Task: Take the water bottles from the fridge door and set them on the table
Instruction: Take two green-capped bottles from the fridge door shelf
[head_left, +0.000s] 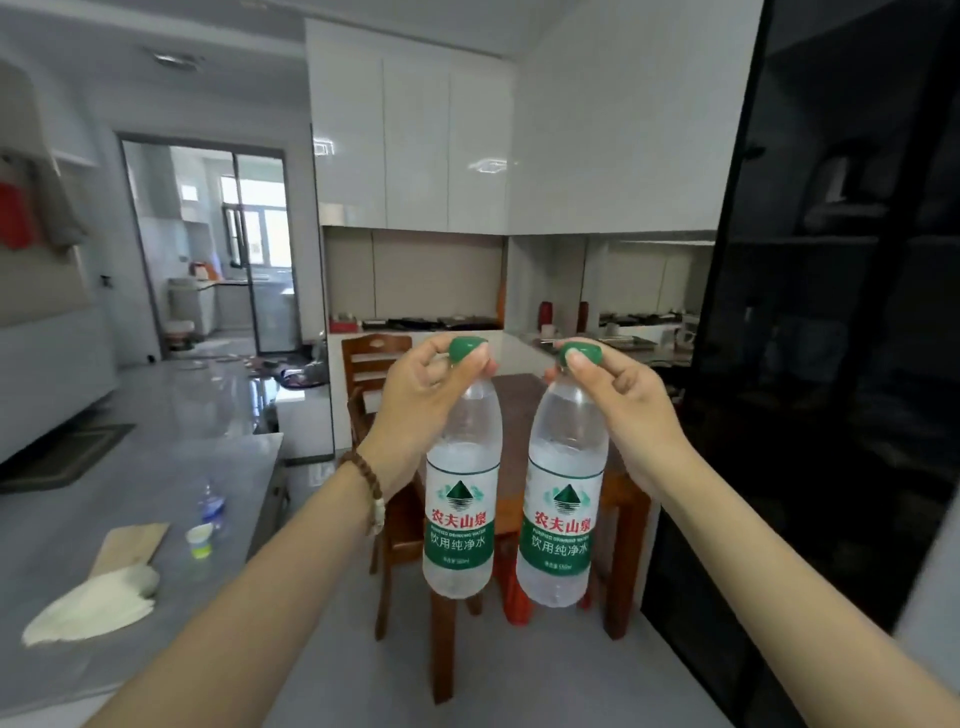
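I hold two clear water bottles with green caps and green labels side by side in the air. My left hand (421, 400) pinches the left water bottle (460, 519) by its neck just under the cap. My right hand (618, 395) grips the right water bottle (561, 525) the same way. Both bottles hang upright, a small gap between them. A brown wooden table (519, 395) stands straight ahead, partly hidden behind the bottles. The dark glass front at the right (831, 364) may be the fridge or a cabinet; I cannot tell which.
A grey counter (156, 467) runs along my left, with a small bottle (212, 506), a little cup (200, 538), white cloth or paper (93, 608) and a wooden board (132, 543) on it. A wooden chair (374, 364) stands by the table. Grey floor lies below the bottles.
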